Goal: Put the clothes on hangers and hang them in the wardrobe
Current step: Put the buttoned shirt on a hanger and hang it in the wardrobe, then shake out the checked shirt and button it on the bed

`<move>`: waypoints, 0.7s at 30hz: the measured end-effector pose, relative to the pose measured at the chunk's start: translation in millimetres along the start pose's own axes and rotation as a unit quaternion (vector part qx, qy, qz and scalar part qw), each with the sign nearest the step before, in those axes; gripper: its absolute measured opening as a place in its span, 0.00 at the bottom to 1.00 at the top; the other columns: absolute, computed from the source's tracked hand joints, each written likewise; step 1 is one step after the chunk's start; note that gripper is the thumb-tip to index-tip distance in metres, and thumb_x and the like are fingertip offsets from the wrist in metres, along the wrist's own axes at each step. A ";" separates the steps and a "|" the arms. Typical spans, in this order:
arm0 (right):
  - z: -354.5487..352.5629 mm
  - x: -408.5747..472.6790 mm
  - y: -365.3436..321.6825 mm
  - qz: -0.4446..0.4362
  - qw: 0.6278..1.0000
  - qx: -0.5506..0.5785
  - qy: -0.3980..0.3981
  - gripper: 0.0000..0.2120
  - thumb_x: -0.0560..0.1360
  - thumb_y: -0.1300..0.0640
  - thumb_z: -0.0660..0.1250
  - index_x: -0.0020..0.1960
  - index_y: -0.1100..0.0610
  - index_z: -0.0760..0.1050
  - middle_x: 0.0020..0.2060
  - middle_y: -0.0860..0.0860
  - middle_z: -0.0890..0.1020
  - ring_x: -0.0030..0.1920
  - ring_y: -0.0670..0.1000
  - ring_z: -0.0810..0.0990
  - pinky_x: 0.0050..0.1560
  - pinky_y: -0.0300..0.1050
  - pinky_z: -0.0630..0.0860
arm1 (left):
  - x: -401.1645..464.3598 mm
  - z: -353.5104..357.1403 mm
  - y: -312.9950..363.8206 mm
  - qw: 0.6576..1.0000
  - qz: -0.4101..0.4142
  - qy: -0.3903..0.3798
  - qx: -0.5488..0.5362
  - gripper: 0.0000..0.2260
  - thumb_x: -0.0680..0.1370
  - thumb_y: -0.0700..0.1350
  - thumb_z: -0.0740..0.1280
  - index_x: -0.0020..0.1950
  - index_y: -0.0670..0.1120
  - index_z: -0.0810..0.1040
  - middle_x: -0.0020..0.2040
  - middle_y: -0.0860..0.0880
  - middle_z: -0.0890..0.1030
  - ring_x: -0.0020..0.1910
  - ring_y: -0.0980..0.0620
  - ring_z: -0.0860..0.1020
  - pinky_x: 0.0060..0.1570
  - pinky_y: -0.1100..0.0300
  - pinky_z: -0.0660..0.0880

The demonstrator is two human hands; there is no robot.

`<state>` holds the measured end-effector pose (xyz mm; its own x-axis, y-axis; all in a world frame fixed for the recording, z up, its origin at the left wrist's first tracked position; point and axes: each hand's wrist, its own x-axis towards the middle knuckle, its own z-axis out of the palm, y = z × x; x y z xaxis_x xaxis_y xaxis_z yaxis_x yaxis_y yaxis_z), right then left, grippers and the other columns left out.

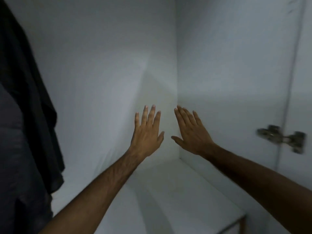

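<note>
Both the left hand (146,134) and the right hand (192,132) reach empty into the wardrobe (101,65) with fingers spread, while dark clothes (25,98) hang well left of the left hand, indicating a between-garments step; the next move requires fetching another garment and hanger.

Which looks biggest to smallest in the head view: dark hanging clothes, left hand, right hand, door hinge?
1. dark hanging clothes
2. left hand and right hand, about alike, not ranked
3. door hinge, blurred
</note>
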<state>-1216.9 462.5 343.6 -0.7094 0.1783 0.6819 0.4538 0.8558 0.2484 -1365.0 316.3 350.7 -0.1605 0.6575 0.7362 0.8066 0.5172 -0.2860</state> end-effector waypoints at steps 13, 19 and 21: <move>-106.2 -327.1 51.3 0.161 0.970 -0.095 -0.155 0.45 0.81 0.34 0.53 0.82 0.64 0.41 0.82 0.60 0.44 0.82 0.58 0.43 0.80 0.62 0.48 | -119.6 -49.8 265.7 0.949 0.204 -0.032 -0.237 0.37 0.80 0.66 0.51 0.82 0.44 0.53 0.82 0.42 0.48 0.81 0.41 0.45 0.76 0.35 0.48; -171.8 -477.1 37.8 0.215 0.952 -0.095 -0.197 0.46 0.81 0.35 0.56 0.82 0.63 0.40 0.82 0.60 0.42 0.82 0.58 0.41 0.81 0.62 0.46 | -202.2 -107.5 364.8 0.904 0.290 -0.037 -0.313 0.38 0.80 0.66 0.52 0.82 0.44 0.54 0.82 0.42 0.48 0.81 0.41 0.47 0.75 0.34 0.51; -191.2 -528.2 32.3 0.230 0.945 -0.095 -0.212 0.45 0.81 0.35 0.57 0.82 0.63 0.41 0.82 0.60 0.43 0.82 0.58 0.41 0.81 0.62 0.47 | -234.7 -123.6 395.9 0.889 0.313 -0.044 -0.331 0.37 0.80 0.66 0.53 0.82 0.44 0.54 0.82 0.43 0.50 0.81 0.41 0.48 0.75 0.35 0.51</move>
<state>-724.4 303.1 123.0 -0.5482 0.7230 0.4205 0.8265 0.5452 0.1402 -937.6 299.1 140.5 0.4178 0.7585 0.5001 0.9067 -0.3828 -0.1769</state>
